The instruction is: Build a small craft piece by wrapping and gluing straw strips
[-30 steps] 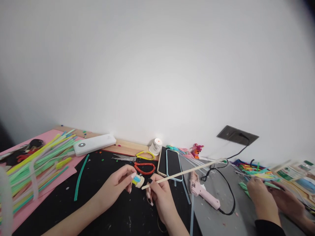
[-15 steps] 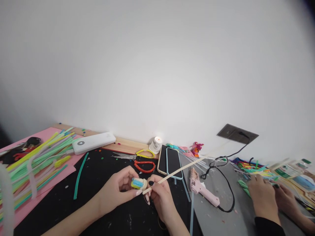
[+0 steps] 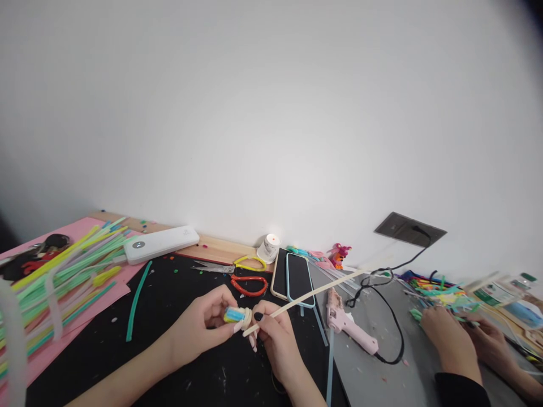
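Blue-and-yellow bundle (image 3: pixel 233 315) is pinched by the left hand (image 3: pixel 203 325) above a black mat (image 3: pixel 169 294); beside its right end, a cream strip (image 3: pixel 305 298) is pinched by the right hand (image 3: pixel 278 334); farther right, a pink glue gun (image 3: pixel 354 330) is seen.

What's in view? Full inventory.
wall: 1, pale, behind
socket: 1, dark, wall
cable: 1, black, right
glue gun: 1, pink, right
phones: apparently 2, dark, centre
mat: 1, black, centre
scissors: 1, red-yellow handles, mat
cup: 1, white, by wall
figurine: 1, pink-orange, by wall
device: 1, white, left
craft stems: many, mixed, left
sheet: 1 or more, pink, under stems
lone stem: 1, teal, mat
stem pile: many, mixed, right
bottle: 1, green label, right
co-worker's hands: 2, black sleeve, far right
small piece: 1, multicolour, centre
strip: 1, cream, centre
left hand: 1, holding small piece
right hand: 1, holding strip
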`<state>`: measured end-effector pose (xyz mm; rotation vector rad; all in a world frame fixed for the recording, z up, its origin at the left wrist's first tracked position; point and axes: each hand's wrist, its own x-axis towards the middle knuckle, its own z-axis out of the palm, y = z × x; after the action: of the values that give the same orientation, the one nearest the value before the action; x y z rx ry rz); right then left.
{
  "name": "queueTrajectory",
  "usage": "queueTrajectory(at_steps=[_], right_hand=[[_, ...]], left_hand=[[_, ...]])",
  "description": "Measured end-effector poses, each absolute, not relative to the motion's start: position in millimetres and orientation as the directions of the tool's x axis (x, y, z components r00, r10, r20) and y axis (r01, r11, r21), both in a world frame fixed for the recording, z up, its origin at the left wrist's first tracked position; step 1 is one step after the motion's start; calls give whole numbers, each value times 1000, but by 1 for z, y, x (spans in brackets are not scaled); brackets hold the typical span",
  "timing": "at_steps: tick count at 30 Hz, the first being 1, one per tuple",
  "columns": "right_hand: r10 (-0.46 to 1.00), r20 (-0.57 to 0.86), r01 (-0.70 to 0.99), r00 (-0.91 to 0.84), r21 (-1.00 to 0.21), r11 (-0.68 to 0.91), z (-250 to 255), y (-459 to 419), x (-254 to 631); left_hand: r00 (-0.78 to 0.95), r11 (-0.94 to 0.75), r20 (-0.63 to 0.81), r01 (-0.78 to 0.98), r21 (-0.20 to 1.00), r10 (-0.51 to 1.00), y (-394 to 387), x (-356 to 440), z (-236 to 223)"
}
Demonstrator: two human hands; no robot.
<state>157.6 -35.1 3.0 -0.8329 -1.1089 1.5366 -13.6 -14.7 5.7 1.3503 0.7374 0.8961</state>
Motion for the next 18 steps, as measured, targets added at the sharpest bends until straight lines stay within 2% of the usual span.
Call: queueTrajectory(at_steps=[12, 18], right_hand=[[967, 22, -127, -254, -992, -11, 12, -37, 158], [959, 13, -117, -283, -993, -21, 11, -37, 159]], left_hand=[[513, 39, 8, -81, 996, 858, -15, -13, 10], [522, 49, 23, -125, 991, 853, -11, -13, 5]])
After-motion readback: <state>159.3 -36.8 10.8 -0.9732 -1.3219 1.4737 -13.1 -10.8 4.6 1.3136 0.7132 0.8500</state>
